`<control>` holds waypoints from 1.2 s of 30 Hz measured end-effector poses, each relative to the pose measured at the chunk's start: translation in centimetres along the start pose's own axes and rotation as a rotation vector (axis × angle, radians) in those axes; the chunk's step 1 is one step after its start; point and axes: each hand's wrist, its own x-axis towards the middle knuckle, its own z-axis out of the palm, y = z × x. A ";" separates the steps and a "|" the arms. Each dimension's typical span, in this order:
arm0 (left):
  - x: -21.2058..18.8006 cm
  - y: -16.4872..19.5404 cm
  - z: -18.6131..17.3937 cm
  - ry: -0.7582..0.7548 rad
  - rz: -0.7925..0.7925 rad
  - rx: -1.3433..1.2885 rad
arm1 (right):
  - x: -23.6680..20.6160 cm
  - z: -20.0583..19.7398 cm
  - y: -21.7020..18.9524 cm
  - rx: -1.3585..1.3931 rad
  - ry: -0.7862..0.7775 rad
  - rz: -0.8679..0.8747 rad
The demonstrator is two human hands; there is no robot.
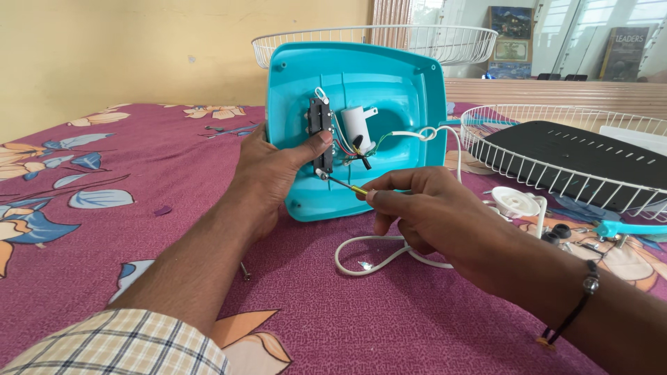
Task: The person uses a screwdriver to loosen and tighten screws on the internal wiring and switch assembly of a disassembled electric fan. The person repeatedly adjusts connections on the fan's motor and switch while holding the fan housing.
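Note:
A turquoise plastic fan base (389, 90) stands tilted upright on the bedspread, its hollow underside facing me. Inside it sit a black switch block (319, 125), a white cylindrical capacitor (358, 123) and coloured wires. My left hand (267, 170) grips the base's left edge, thumb pressed on the switch block. My right hand (424, 208) pinches a small screwdriver (344, 185) with a yellow handle, its tip at a screw at the lower end of the switch block. A white power cord (375, 257) runs out of the base and loops under my right hand.
A white wire fan guard (486, 149) holding a black panel lies at right; a second guard (445, 38) stands behind the base. Small white and black parts (517, 201), a turquoise piece (625, 228) and a loose screw (245, 272) lie on the maroon floral bedspread (104, 229).

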 end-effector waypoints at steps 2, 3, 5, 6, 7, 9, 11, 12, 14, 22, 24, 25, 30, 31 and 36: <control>0.0 0.0 0.1 0.009 -0.007 0.008 | 0.0 0.1 0.1 0.015 -0.020 -0.034; 0.0 0.0 0.0 0.014 -0.010 0.013 | 0.0 0.2 0.2 0.023 -0.031 -0.053; 0.0 0.0 0.1 0.009 -0.009 0.015 | 0.2 0.2 0.4 0.016 -0.034 -0.052; 0.0 0.0 0.0 0.008 -0.009 0.017 | 0.3 0.2 0.6 0.013 -0.037 -0.052; 0.0 -0.1 0.0 0.009 -0.007 0.015 | 0.4 0.1 0.7 0.023 -0.037 -0.051; 0.0 -0.1 0.1 0.013 -0.002 0.010 | 0.7 0.0 1.1 0.041 -0.037 -0.049; 0.0 -0.1 0.1 -0.002 0.010 0.006 | 0.9 -0.2 1.5 0.028 -0.055 -0.073; 0.0 -0.1 0.1 -0.010 0.015 0.005 | 1.1 -0.3 1.6 0.022 -0.064 -0.083; -0.1 0.0 0.0 -0.004 0.009 0.002 | 1.2 -0.3 1.8 -0.014 -0.080 -0.106; -0.2 0.1 0.3 0.008 -0.003 -0.019 | 0.8 0.4 0.9 0.054 -0.063 -0.032; -0.2 0.0 0.3 0.003 0.010 -0.040 | 0.6 0.8 0.7 0.124 -0.089 -0.037; -0.1 -0.1 0.3 0.001 0.018 -0.047 | 0.4 0.9 0.6 0.151 -0.090 -0.024; 0.1 -0.4 0.3 -0.009 0.062 -0.068 | 0.3 1.9 0.2 0.061 0.002 -0.028; 0.1 -0.4 0.2 -0.012 0.062 -0.078 | 0.3 2.0 0.1 -0.067 0.032 -0.100; 0.3 -0.3 0.3 -0.020 0.028 -0.098 | 0.4 1.5 -0.3 -0.603 0.177 -0.257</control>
